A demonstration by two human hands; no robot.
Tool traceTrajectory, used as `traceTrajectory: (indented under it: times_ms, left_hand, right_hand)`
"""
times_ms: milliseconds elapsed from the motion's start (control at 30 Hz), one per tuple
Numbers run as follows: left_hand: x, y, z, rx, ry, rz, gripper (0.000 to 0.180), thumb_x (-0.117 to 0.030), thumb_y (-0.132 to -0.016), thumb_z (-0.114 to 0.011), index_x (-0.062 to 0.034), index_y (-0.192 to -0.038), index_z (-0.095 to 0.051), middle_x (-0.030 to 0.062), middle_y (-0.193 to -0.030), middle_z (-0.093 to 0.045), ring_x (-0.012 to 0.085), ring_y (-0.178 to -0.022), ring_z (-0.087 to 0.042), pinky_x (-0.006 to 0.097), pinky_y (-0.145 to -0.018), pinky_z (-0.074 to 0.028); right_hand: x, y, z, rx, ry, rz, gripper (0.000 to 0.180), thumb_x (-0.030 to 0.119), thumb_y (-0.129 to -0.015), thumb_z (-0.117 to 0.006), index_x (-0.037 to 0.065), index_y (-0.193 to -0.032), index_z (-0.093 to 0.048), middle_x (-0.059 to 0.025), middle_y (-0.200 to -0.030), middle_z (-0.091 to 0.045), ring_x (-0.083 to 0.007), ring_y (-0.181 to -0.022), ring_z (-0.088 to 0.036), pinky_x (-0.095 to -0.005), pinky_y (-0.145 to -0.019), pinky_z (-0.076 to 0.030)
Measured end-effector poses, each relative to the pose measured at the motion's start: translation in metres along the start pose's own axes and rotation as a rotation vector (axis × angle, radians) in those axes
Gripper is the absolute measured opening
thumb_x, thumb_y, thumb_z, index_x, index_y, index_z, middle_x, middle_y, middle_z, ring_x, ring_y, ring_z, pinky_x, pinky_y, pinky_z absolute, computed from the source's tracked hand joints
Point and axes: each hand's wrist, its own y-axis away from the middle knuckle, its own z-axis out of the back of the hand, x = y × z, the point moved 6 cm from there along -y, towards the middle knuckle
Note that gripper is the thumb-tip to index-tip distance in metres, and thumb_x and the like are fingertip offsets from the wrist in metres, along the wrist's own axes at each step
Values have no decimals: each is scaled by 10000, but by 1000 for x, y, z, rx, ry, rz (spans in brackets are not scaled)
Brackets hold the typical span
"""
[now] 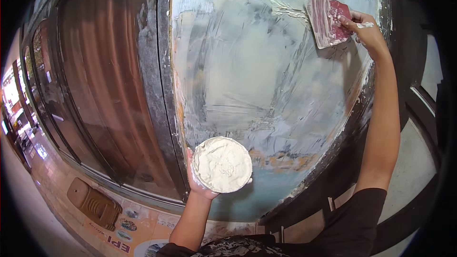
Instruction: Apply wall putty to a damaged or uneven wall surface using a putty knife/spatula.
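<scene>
My left hand [195, 183] is wrapped around the side and underside of a round tub [250, 167], held low in front of the wall. Off-white putty [221, 162] fills it almost to the rim. At the upper right, my right hand [367, 31] grips a red putty spreader [339, 14] by its edge, thumb on the near face. Putty streaks cover the spreader, and some is smeared on my thumb. The spreader's far edge is against or very close to the patchy grey-blue wall [243, 62]. A ridge of fresh putty [285, 9] lies just left of it.
Left of the wall is a dark frame [164, 81] with a glass panel and brown curtain [104, 66] behind it. A brown plastic stool [95, 203] lies at the lower left beside a printed orange sheet [143, 223]. Dark framing [414, 104] borders the right side.
</scene>
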Motion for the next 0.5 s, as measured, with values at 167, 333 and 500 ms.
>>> traceTrajectory:
  times_ms: [167, 333, 500]
  left_hand:
    - [-3, 1, 8, -28, -18, 25, 870, -717, -929, -291, -31, -1453, -407, 204, -1476, -428, 406, -1325, -445, 557, -1098, -351]
    - [-5, 4, 16, -21, 52, 51, 845, -706, -931, -305, -45, -1440, -438, 203, -1471, -438, 418, -1317, -452, 571, -1093, -350]
    - [-9, 3, 25, -61, 18, 29, 842, -708, -928, -314, -48, -1435, -447, 196, -1462, -452, 415, -1309, -461, 569, -1088, -359]
  right_hand:
    - [61, 3, -65, 163, 163, 169, 235, 167, -914, -687, -32, -1039, -699, -31, -801, -694, -78, -738, -589, -265, -730, -476]
    - [41, -30, -32, 134, 341, 198, 174, 154, -937, -653, -16, -956, -685, 0, -780, -652, -70, -732, -550, -265, -702, -451]
    - [44, -15, 18, 15, 193, -14, 337, 341, -925, -670, 72, -1127, -685, 65, -850, -652, -19, -749, -531, -227, -591, -343]
